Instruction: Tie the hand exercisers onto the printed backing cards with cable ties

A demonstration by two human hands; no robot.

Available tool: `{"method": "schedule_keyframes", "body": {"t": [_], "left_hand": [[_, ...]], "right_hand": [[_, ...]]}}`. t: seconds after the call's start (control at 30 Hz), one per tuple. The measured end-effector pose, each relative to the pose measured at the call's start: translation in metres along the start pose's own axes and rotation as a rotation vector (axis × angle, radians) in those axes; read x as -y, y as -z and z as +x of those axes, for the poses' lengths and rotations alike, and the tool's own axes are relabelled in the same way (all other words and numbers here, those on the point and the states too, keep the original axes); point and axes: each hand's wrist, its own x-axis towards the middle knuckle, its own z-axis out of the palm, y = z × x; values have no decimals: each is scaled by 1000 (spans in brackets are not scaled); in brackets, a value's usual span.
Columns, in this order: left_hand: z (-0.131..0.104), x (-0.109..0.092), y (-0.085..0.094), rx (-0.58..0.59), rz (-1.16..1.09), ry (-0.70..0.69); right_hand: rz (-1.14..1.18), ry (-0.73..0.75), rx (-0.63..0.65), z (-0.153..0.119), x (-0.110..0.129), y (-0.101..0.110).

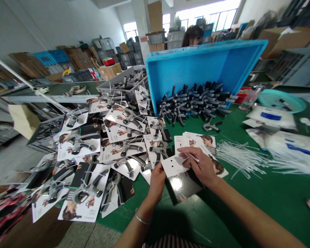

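Observation:
My left hand (157, 181) pinches the left edge of a white backing card (173, 167) with two small dark holes. Above the card's right part, my right hand (202, 166) has its fingers closed on a thin white zip tie (193, 157). Whether the tie passes through a hole is hidden by the fingers. Beneath lies a dark glossy printed part (185, 184), and just behind is a stack of printed cards (193, 138). A loose grey hand grip exerciser (212, 126) rests behind that stack. Many exercisers on cards (84, 193) cover the table's left side.
A tilted blue crate (191, 62) spills more hand grips (193, 103) onto the green table (212, 220). Loose zip ties (240, 158) and plastic bags (294, 146) lie right, near a turquoise basin (281, 98). A grey crate (111, 86) stands behind; another person sits beyond.

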Motion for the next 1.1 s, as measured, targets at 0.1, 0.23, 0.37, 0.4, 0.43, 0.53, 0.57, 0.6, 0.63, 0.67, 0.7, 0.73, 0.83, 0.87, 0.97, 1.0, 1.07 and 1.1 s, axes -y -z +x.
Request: {"method": "schedule_keyframes", "body": {"t": [0.1, 0.23, 0.37, 0.4, 0.43, 0.53, 0.57, 0.6, 0.63, 0.67, 0.7, 0.73, 0.83, 0.87, 0.97, 1.0, 1.07, 1.1], "left_hand": [[3, 1, 0, -21, -18, 4], [4, 0, -1, -11, -36, -41], [3, -1, 0, -7, -31, -57], [3, -1, 0, -7, -30, -52], [3, -1, 0, -3, -29, -47], [3, 1, 1, 15, -25, -45], [4, 1, 1, 21, -27, -48], [4, 2, 1, 25, -30, -48], [4, 2, 2, 25, -32, -48], [4, 3, 1, 21, -36, -48], [4, 3, 1, 19, -42, -48], [4, 3, 1, 19, -49, -50], [5, 4, 1, 26, -77, -60], [6, 4, 1, 28, -79, -60], [7, 5, 0, 17, -33, -49], [8, 6, -1, 13, -8, -45], [6, 7, -3, 4, 33, -49], [4, 8, -3, -2, 44, -60]], "right_hand": [[-31, 131, 135, 1, -3, -4], [-65, 194, 232, 3, -5, -8], [-42, 141, 239, 2, -3, -6], [-29, 130, 230, 1, -1, -4], [-16, 123, 226, 1, 0, -3], [1, 115, 243, -2, 1, -1], [-1, 112, 254, -2, 2, -1], [-5, 107, 264, -3, 1, -1], [-11, 102, 269, -3, 1, -2], [-17, 93, 269, -3, 0, -3], [-24, 82, 270, -3, -1, -4], [-30, 70, 271, -3, -2, -5], [-31, 35, 290, 1, -4, -8], [-21, 21, 300, 3, -4, -9], [23, -34, 320, 10, -4, -11], [36, -50, 327, 12, -4, -11], [43, -60, 334, 15, -3, -10], [41, -57, 326, 16, -3, -9]]}}
